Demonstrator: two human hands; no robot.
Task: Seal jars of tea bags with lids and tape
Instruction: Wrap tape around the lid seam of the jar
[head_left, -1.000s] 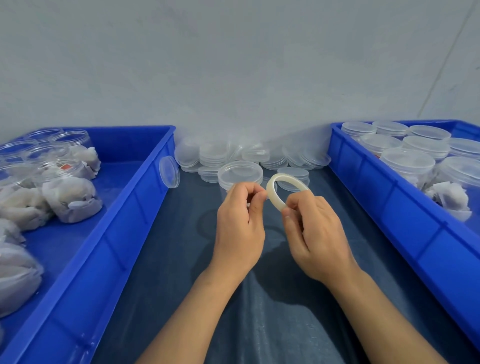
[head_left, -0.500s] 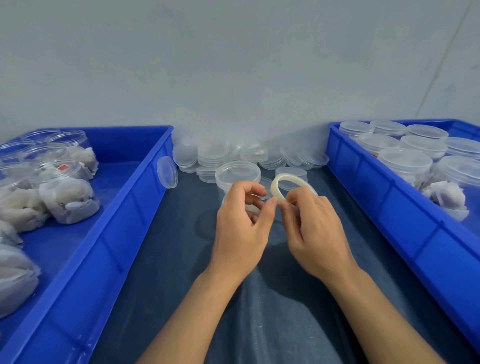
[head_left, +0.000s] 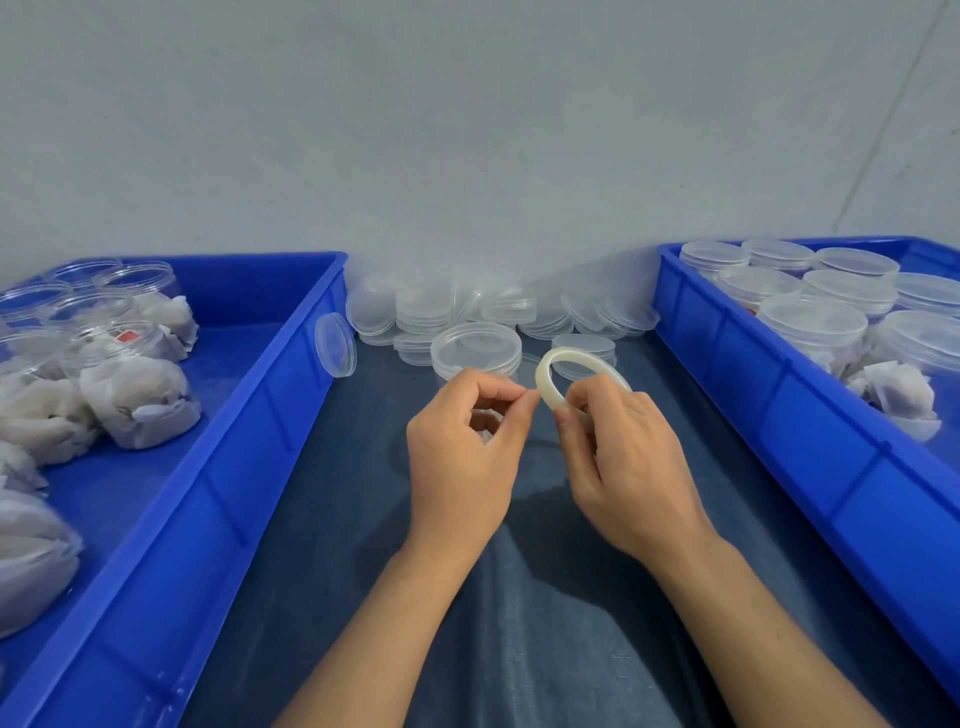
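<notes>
My right hand (head_left: 626, 462) grips a thin, pale roll of tape (head_left: 549, 383) and holds it upright above the dark table cloth. My left hand (head_left: 464, 457) is just left of the roll, thumb and forefinger pinched together at the roll's edge, apparently on the tape's end, which is too thin to see. Right behind my hands stands a clear jar with its lid on (head_left: 475, 347); its lower part is hidden by my left hand.
A blue bin (head_left: 249, 415) on the left holds open jars of white tea bags (head_left: 137, 410). Another blue bin (head_left: 769, 395) on the right holds lidded jars (head_left: 813, 325). Loose clear lids (head_left: 511, 312) are piled along the wall; one lid (head_left: 335, 344) leans on the left bin.
My left thumb and forefinger have closed into a pinch at the roll's edge. My right hand has turned the roll slightly. Both hands stay in the same place.
</notes>
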